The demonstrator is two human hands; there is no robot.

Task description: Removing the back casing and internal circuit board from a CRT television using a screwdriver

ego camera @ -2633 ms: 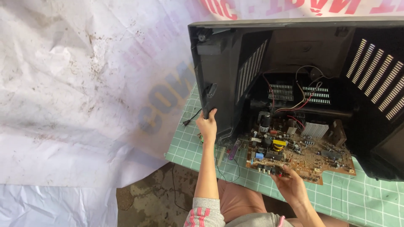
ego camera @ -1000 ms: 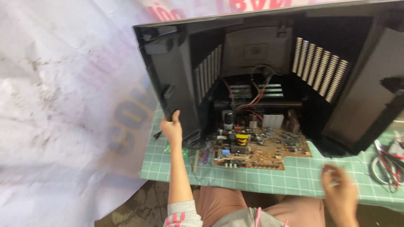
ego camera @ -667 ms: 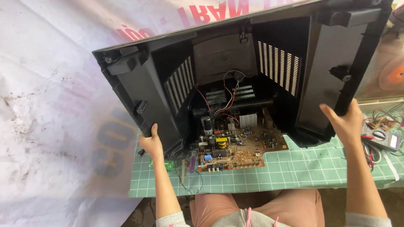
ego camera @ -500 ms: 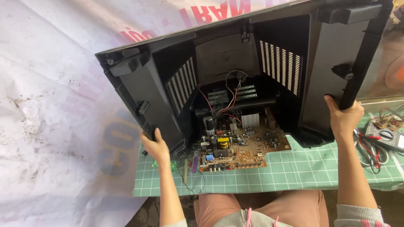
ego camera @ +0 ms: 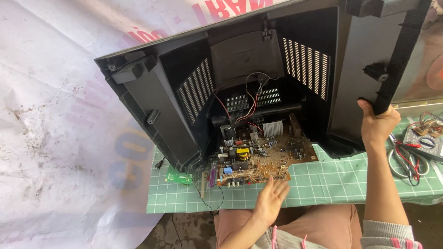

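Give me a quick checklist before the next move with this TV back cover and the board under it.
1. Right hand grips the black back cover at its right edge: ok.
2. Left hand supports the cover: not ok, it is open and off it, near the circuit board.
3. Cover tilted up clear of the board's tall parts: ok.
4. Red and black wires from board to cover slack: cannot tell.
5. Board lies flat on the green cutting mat: ok.
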